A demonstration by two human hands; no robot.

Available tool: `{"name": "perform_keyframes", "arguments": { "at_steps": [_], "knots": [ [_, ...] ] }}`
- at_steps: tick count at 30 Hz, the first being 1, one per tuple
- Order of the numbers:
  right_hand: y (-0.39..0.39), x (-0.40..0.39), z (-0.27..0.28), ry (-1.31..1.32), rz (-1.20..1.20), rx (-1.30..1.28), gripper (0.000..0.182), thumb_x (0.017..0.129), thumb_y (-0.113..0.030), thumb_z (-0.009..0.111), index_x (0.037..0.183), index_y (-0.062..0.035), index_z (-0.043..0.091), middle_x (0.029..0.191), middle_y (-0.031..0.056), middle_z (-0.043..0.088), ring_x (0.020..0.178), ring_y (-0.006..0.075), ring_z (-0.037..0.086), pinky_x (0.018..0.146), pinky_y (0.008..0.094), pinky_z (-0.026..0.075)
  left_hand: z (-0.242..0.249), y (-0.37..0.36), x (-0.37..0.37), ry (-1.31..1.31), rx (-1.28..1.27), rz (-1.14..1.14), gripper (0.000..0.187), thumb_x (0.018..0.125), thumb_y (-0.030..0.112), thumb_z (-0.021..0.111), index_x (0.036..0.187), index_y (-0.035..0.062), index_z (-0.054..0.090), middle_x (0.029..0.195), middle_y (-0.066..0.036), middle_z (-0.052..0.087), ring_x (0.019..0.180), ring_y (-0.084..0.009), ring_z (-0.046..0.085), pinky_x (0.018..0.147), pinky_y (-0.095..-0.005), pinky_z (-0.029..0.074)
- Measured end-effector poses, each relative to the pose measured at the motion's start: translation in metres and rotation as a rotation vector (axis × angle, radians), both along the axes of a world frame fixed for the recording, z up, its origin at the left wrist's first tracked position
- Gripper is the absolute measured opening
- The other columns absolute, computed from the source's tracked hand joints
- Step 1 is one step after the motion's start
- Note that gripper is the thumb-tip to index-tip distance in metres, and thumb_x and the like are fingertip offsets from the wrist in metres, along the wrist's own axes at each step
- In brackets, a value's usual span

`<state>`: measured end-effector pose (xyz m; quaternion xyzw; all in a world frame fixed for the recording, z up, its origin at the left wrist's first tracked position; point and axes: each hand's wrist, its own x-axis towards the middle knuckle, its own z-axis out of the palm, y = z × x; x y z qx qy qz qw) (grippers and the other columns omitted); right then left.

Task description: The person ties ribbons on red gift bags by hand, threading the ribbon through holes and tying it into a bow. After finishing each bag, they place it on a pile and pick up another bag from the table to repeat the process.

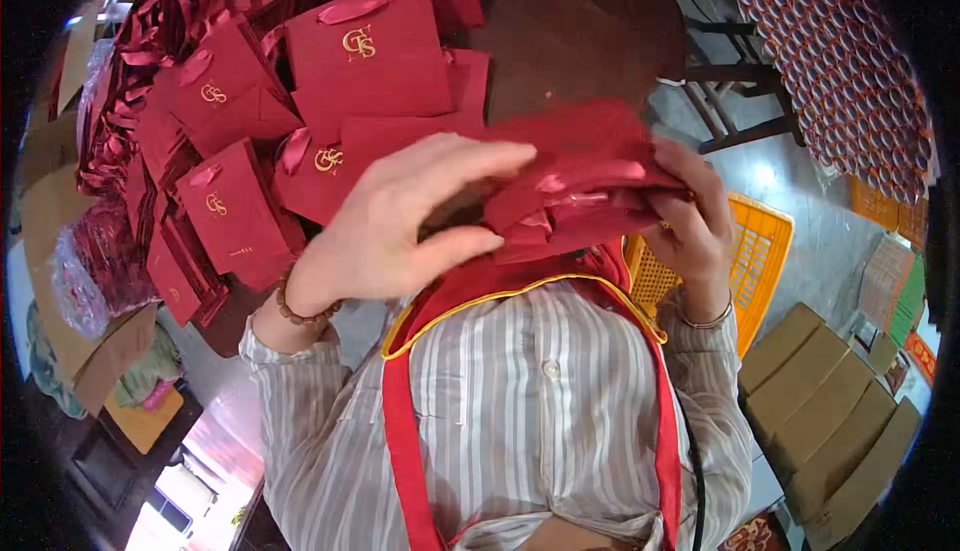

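Observation:
A dark red paper bag (590, 176) with pink ribbon handles is in front of my chest, somewhat blurred. My right hand (695, 211) grips its right side, fingers bent around the edge. At the bag's left side is my left hand (415, 216), thumb and fingers spread apart with a gap between them; nothing is gripped there. Many similar red bags (370, 61) with gold lettering and ribbons lie piled on the dark round table (585, 31), ahead and to the left.
A yellow plastic crate (765, 261) stands on the right, near cardboard boxes (830, 391). Rows of small round items (830, 51) cover a surface at the upper right, beside a dark metal frame (745, 101). Clear plastic wrap (75, 281) lies at the left.

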<state>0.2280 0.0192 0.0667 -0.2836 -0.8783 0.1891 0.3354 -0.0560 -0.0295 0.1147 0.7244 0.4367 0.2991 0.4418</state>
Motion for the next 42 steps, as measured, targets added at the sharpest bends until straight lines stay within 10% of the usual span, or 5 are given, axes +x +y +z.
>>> {"name": "perform_keyframes", "arguments": {
  "at_steps": [13, 23, 27, 32, 42],
  "knots": [
    [0.003, -0.015, 0.005, 0.093, 0.041, 0.299, 0.023, 0.059, -0.009, 0.066, 0.072, -0.0048, 0.047, 0.107, 0.0198, 0.054, 0.1, 0.0405, 0.056, 0.082, 0.0478, 0.052, -0.002, -0.007, 0.04, 0.394, 0.465, 0.299, 0.063, 0.055, 0.012, 0.072, 0.115, 0.0074, 0.052, 0.088, -0.007, 0.053, 0.078, -0.0242, 0.051, 0.07, -0.0358, 0.034],
    [0.01, -0.033, 0.017, -0.009, -0.022, 0.028, 0.025, 0.056, 0.004, 0.071, 0.072, -0.0015, 0.053, 0.105, 0.0161, 0.056, 0.099, 0.0345, 0.057, 0.08, 0.0404, 0.049, -0.013, 0.009, 0.037, 0.249, 0.537, 0.296, 0.043, 0.065, 0.008, 0.064, 0.107, 0.0085, 0.056, 0.089, -0.006, 0.055, 0.08, -0.0225, 0.053, 0.066, -0.036, 0.036],
    [0.019, -0.049, 0.03, -0.058, 0.154, 0.171, 0.027, 0.056, 0.004, 0.072, 0.074, -0.002, 0.053, 0.104, 0.0154, 0.057, 0.099, 0.0338, 0.056, 0.08, 0.0393, 0.048, -0.013, 0.009, 0.028, 0.708, 0.506, 0.252, 0.041, 0.069, 0.012, 0.061, 0.111, 0.0112, 0.055, 0.087, -0.002, 0.055, 0.079, -0.0197, 0.052, 0.066, -0.0346, 0.034],
    [0.034, -0.061, 0.034, 0.074, -0.004, -0.146, 0.023, 0.061, 0.004, 0.068, 0.079, -0.0022, 0.054, 0.102, 0.0139, 0.057, 0.092, 0.0271, 0.056, 0.078, 0.0341, 0.045, 0.005, 0.004, -0.01, -0.205, 0.156, 0.277, 0.074, 0.075, 0.025, 0.072, 0.135, 0.004, 0.032, 0.12, -0.015, 0.052, 0.111, -0.0257, 0.05, 0.094, -0.0377, 0.039],
    [0.022, -0.132, 0.033, 0.344, 0.367, -1.043, 0.051, 0.08, 0.003, 0.058, 0.128, -0.0019, 0.04, 0.129, 0.0111, 0.043, 0.107, 0.0203, 0.051, 0.084, 0.0324, 0.049, -0.034, -0.103, -0.095, -0.506, 0.109, 1.321, 0.059, 0.076, 0.006, 0.067, 0.128, -0.0026, 0.04, 0.119, -0.01, 0.05, 0.109, -0.0179, 0.049, 0.094, -0.0313, 0.04]
  ]
}}
